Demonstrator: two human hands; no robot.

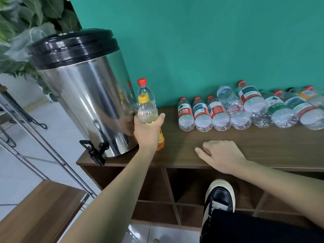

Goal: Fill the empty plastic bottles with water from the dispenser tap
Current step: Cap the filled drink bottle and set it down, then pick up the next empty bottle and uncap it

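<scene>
Yellow-capped bottle [147, 112] gripped upright by left hand [146, 132] beside dispenser [82, 95] at worktop [263, 142] edge; right hand [221, 155] loosely curled, resting apart.

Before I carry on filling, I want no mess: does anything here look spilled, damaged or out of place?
No spill shows. The clear plastic bottles with red caps lie on their sides in a row on the brown wooden cabinet top, some crumpled. The yellow-capped bottle in the left hand is capped and stands away from the dispenser's black tap.
</scene>
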